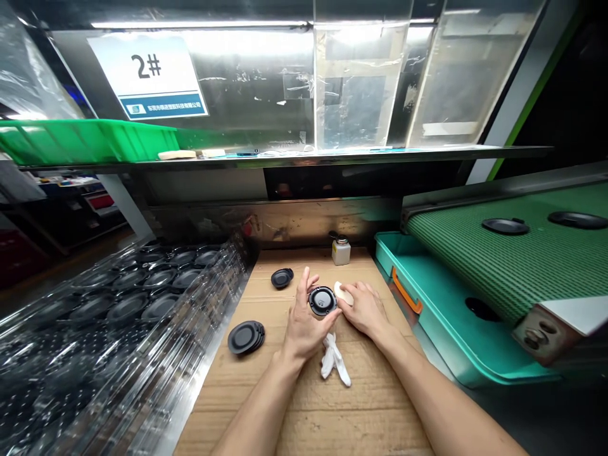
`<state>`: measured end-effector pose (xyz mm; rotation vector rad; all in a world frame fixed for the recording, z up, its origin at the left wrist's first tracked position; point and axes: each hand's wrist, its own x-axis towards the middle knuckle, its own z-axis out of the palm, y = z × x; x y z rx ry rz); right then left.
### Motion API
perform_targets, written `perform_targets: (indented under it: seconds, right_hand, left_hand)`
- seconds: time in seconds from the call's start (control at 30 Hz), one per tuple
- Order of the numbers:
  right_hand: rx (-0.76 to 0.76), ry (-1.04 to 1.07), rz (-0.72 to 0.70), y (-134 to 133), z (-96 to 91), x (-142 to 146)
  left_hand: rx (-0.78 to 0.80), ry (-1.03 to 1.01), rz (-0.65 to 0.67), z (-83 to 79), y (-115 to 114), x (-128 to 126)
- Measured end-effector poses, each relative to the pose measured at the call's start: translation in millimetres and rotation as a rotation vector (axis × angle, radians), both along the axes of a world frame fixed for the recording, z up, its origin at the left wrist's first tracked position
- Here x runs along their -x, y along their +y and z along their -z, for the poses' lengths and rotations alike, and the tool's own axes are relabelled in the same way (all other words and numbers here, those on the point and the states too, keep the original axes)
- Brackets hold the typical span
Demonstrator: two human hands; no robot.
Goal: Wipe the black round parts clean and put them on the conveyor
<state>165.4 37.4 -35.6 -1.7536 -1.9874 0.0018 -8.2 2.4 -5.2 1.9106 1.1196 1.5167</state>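
Note:
My left hand [306, 320] grips a round black plastic part [322, 301] by its edge, its glossy face turned toward me. Close beside it on the right, my right hand [361, 306] pinches a cream-coloured pad [342, 294], perhaps cloth or sponge. Below both hands lies a crumpled white cloth or glove [334, 361] on the cardboard [361, 418]. To the left is a small stack of black round parts [246, 337]. Another black part [282, 278] rests farther back.
A small white bottle [341, 251] stands at the back of the cardboard. On the left are clear trays [156, 342] of black parts. A teal bin [441, 329] sits at right under a green conveyor belt [522, 266] carrying black parts. A shelf [332, 156] crosses above.

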Motion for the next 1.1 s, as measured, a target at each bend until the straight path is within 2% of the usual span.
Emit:
perform_targets:
  seconds: [0.33,0.73,1.1]
  right_hand:
    - [0.014,0.008,-0.002,-0.7,-3.5,0.8]
    - [0.024,0.004,0.008,1.0,-1.8,0.4]
    - [0.043,-0.004,0.004,0.8,-3.0,0.2]
  left_hand:
    - [-0.023,0.031,0.004,1.7,0.3,0.9]
    - [-0.180,0.128,0.000,6.9,1.7,1.4]
    - [-0.047,0.057,0.022,4.3,-1.0,-3.0]
